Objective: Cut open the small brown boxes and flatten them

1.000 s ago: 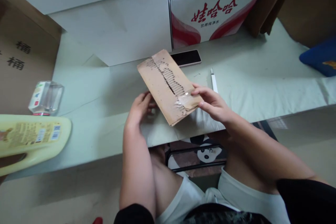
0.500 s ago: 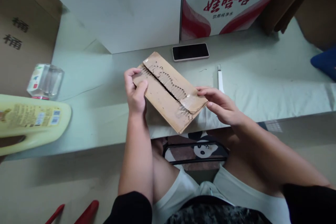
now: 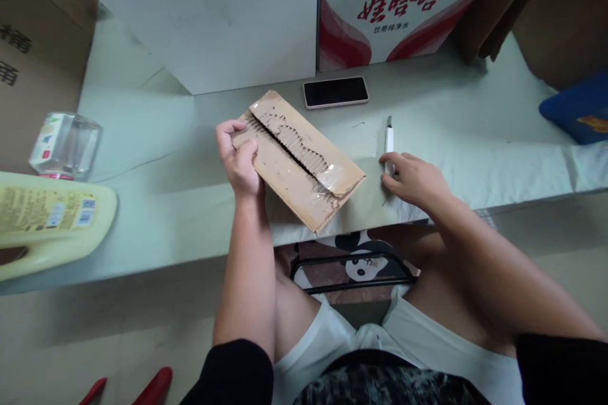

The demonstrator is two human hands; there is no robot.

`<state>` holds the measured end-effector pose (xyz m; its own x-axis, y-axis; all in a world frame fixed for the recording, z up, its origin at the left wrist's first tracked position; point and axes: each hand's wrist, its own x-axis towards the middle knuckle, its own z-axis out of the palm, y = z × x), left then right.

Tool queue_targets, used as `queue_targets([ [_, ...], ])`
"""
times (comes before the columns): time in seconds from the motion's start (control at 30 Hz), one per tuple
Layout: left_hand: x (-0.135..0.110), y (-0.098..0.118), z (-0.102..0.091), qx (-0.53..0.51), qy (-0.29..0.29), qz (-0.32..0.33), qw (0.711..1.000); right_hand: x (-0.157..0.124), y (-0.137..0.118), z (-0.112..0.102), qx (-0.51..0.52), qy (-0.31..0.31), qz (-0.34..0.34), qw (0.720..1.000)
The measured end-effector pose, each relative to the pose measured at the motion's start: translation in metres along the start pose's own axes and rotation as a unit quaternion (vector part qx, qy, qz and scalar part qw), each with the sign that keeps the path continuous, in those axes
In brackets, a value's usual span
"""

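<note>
A flat brown cardboard parcel [image 3: 297,161] with torn tape along its top lies tilted at the table's front edge. My left hand [image 3: 239,161] is closed on the parcel's left end, thumb on top. My right hand [image 3: 413,178] has left the parcel and rests on the table to its right. Its fingers curl round the lower end of a white utility knife [image 3: 389,139], whose blade end points away from me.
A black phone [image 3: 335,92] lies behind the parcel. White cartons [image 3: 213,19] and a red-and-white carton [image 3: 403,6] line the back. A clear bottle [image 3: 64,145] and a yellow jug [image 3: 47,221] lie at the left, a blue object [image 3: 577,107] at the right.
My left hand moved from under the parcel to grip its left end. My right hand let go of the parcel's right end and went right onto the white knife.
</note>
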<state>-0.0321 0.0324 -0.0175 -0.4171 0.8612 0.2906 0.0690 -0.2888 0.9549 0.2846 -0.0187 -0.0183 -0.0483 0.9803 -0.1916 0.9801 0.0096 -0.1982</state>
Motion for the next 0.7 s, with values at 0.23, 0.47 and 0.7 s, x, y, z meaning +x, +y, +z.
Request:
queue_targets([
  [0.23,-0.006,-0.003,0.004,0.035,0.055,0.008,0.998,-0.007,-0.013,-0.016,0.179,0.07,0.016,0.981],
  [0.47,-0.057,0.024,0.008,0.178,0.116,0.118,0.97,-0.026,-0.008,-0.018,0.298,0.201,-0.029,0.933],
  [0.7,-0.104,0.026,0.018,0.271,-0.086,0.208,0.936,-0.05,-0.003,-0.017,0.41,0.27,-0.181,0.852],
])
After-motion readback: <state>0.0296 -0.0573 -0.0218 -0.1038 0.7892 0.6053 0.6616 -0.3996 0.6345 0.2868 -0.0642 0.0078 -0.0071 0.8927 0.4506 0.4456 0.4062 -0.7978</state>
